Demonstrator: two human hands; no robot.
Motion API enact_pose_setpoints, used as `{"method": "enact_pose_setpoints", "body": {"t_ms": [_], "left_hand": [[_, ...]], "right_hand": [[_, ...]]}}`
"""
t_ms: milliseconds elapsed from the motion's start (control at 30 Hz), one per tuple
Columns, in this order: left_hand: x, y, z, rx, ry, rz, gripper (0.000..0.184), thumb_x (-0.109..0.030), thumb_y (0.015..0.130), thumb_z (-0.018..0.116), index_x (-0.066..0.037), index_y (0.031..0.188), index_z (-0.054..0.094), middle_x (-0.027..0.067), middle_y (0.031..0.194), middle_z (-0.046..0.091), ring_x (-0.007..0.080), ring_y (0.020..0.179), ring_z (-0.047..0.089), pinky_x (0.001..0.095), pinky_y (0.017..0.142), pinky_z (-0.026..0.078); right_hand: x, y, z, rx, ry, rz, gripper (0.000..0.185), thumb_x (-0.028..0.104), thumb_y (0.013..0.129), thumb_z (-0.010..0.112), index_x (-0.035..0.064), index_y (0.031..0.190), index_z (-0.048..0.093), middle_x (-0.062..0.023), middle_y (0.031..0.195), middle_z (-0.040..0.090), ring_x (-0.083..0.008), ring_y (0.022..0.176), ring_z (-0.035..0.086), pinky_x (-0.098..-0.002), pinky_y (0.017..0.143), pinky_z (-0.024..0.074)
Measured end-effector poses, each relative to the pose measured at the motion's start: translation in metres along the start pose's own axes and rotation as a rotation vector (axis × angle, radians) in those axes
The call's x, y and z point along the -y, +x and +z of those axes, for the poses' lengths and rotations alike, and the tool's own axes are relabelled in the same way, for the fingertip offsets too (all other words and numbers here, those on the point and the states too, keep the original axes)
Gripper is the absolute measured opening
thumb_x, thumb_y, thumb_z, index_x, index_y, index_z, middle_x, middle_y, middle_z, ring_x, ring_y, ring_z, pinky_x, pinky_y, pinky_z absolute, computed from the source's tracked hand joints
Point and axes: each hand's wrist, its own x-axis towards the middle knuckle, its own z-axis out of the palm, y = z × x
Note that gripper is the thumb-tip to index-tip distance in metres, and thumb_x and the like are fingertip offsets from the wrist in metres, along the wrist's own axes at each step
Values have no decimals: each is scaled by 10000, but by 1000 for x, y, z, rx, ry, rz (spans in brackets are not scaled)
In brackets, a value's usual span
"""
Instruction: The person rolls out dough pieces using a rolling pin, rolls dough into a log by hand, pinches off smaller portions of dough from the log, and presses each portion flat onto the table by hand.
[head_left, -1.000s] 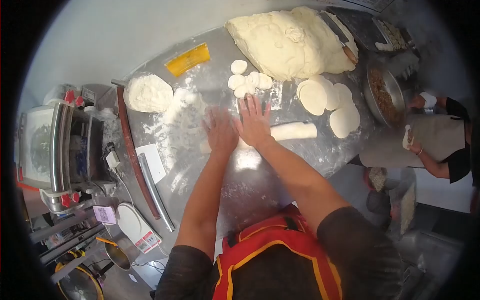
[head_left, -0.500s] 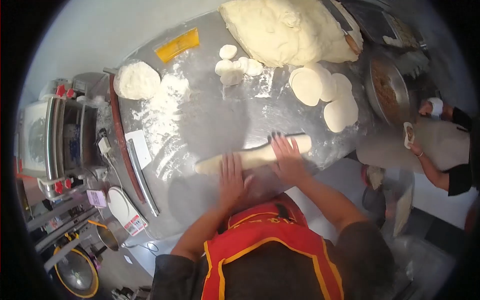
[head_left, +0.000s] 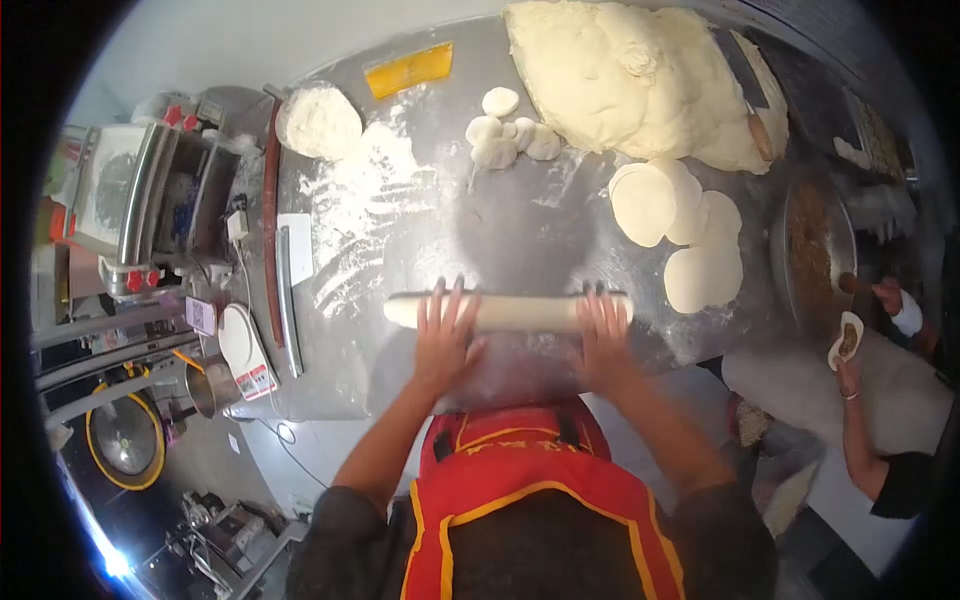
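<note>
One roll of dough (head_left: 530,313) — long, pale — is lying crosswise on the grey worktop (head_left: 420,270), directly before the wearer. Left hand (head_left: 447,338): resting open, fingers extending flat over the roll's left part. Right hand (head_left: 604,345): likewise lying open, fingers reaching across near the roll's right end. The two hands are staying well apart, neither closing around the dough. Beyond the roll: small dough pieces (head_left: 494,152) are clustering, one sitting just apart; flat dough rounds (head_left: 643,205) are overlapping to the right; a large dough mass (head_left: 625,75) is spreading behind. Far left: a reddish rod (head_left: 271,220) is lying beside a shorter metal rod (head_left: 289,310) — both pointing toward the wearer's side.
</note>
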Motion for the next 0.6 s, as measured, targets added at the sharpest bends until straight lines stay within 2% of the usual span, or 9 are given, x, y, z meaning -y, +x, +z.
{"method": "enact_pose_setpoints", "body": {"t_ms": [67,167,200,267,333,433,500,567,600], "left_hand": [[-15,-36,7,61,36,-99,759,-386,843,659,-156,1492,342,170,1535,297,432,1418,228,600,1146,138],[-8,4,9,-96,64,-141,780,-409,845,650,-167,1507,315,185,1530,302,440,1417,228,624,1131,147],[-1,25,5,-173,72,-124,737,-430,884,601,-157,1505,314,214,1524,305,443,1417,228,626,1123,159],[15,82,-4,-150,155,-249,681,-470,942,496,-137,1505,307,238,1522,298,444,1422,218,625,1126,147],[35,126,-9,-189,143,-373,653,-514,987,346,-133,1513,280,200,1549,270,389,1446,199,601,1144,127],[47,136,-17,-145,136,-304,649,-517,990,331,-135,1513,281,161,1562,263,351,1453,203,564,1156,142],[40,95,-14,-94,107,-160,642,-476,965,421,-146,1502,303,124,1543,309,335,1437,244,541,1160,161],[32,48,-10,-41,16,-67,680,-441,923,547,-151,1494,319,114,1521,346,330,1423,273,545,1154,177],[25,24,-10,-46,7,-57,724,-413,879,607,-157,1493,320,115,1508,361,325,1416,288,544,1151,187]], "right_hand": [[3,-34,6,32,13,-3,810,360,804,658,-23,1439,331,-260,1503,288,-426,1403,255,-596,1132,182],[-10,9,6,-17,-42,46,774,363,826,640,-26,1430,352,-268,1490,308,-424,1390,280,-604,1121,196],[-20,40,5,-45,-71,69,752,360,837,632,-27,1424,363,-271,1484,316,-424,1385,292,-607,1116,203],[-44,99,10,-206,-246,84,706,365,888,576,-37,1426,358,-243,1484,333,-383,1392,296,-589,1125,197],[-64,154,9,-358,-336,180,672,365,918,542,-31,1429,359,-221,1479,354,-355,1392,305,-578,1126,205],[-67,161,2,-436,-244,43,575,298,951,507,10,1432,383,-207,1479,355,-397,1356,338,-583,1101,242],[-56,114,8,-221,-223,-60,622,308,920,570,53,1450,368,-181,1478,361,-396,1351,346,-581,1099,258],[-31,61,-12,-15,-154,-53,685,289,872,641,75,1456,356,-175,1484,351,-391,1347,360,-562,1114,254],[-27,36,-10,-29,-134,-103,690,278,854,657,75,1447,370,-181,1476,362,-387,1347,363,-560,1115,254]]}}
